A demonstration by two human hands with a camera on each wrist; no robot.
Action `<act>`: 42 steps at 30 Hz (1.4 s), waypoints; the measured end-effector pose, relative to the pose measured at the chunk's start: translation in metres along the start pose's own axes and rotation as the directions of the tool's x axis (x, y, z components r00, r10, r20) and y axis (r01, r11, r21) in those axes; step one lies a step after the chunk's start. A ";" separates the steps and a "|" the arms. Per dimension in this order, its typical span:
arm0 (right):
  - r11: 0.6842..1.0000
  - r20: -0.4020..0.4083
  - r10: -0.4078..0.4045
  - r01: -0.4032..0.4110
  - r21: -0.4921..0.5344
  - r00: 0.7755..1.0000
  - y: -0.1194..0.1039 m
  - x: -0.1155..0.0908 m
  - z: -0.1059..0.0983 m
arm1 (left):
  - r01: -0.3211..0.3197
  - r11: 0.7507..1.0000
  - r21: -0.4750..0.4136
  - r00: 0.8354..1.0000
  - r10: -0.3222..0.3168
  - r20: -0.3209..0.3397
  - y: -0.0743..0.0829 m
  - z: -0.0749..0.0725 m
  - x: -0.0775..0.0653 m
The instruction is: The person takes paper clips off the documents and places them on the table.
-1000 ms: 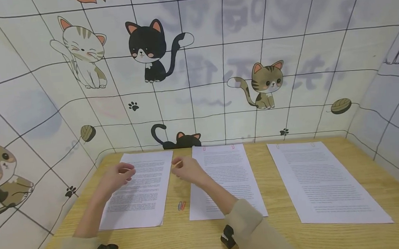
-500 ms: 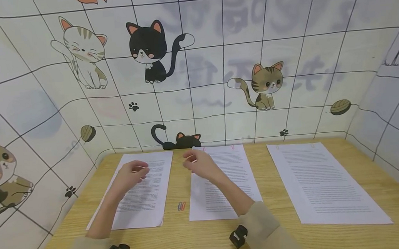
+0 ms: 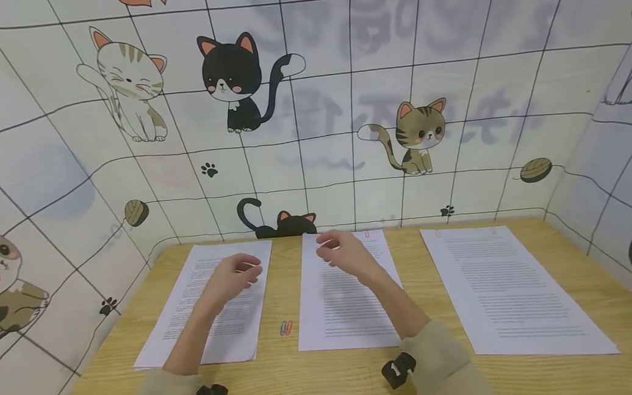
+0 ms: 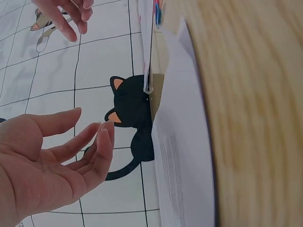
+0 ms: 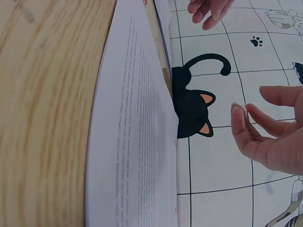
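Note:
My left hand hovers over the left stack of printed sheets, fingers loosely bent and holding nothing. In the left wrist view, a gap shows between the thumb and fingers of that hand, above the pages. Over the upper part of the middle printed sheets hangs my right hand, also relaxed; the right wrist view shows it with nothing in its fingers. A blue and a red paper clip lie side by side on the table between these two stacks.
Another printed stack lies to the right, with two pale clips on its top edge. A pinkish-red clip sits on the middle stack's top edge. The wooden table is enclosed by a white cat-patterned cloth at the back and sides.
Both hands have shifted to the right, staying raised and unloaded. The right hand went from the gap beside the left stack to above the middle one. Papers and loose clips stay put.

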State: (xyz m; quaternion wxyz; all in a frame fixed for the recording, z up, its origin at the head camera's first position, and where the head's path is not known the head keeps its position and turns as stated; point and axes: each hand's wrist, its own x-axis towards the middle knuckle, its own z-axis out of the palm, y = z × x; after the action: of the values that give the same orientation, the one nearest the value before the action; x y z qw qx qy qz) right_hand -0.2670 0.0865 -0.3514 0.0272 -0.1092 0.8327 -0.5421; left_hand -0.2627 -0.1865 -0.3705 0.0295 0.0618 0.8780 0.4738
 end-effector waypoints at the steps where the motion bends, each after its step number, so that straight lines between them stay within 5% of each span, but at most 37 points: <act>1: 1.000 0.002 0.006 -0.006 0.000 1.000 0.001 -0.001 -0.003 | -0.001 1.000 -0.005 1.000 0.001 0.003 0.001 0.002 0.001; 14: 0.996 -0.024 0.082 -0.083 -0.043 0.996 0.025 -0.007 -0.041 | -0.027 0.998 -0.062 0.997 0.031 0.069 0.013 0.029 0.011; 28: 0.969 -0.010 0.215 -0.214 -0.123 0.977 0.045 -0.027 -0.081 | 0.050 0.997 -0.062 0.990 -0.041 0.133 0.020 0.045 0.017; 37: 0.970 0.051 0.160 -0.148 -0.192 0.986 0.058 -0.030 -0.105 | 0.061 0.994 -0.087 0.986 -0.047 0.158 0.024 0.057 0.018; 42: 0.966 0.085 0.205 -0.187 -0.180 0.975 0.067 -0.031 -0.112 | 0.091 0.992 -0.084 0.980 -0.074 0.183 0.029 0.062 0.018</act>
State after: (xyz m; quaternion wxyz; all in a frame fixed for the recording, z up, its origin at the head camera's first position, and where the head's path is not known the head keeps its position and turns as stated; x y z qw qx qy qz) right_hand -0.2653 0.2195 -0.3685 0.1143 -0.0559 0.8803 -0.4570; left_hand -0.2718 -0.1167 -0.3805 0.1307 0.0664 0.8508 0.5046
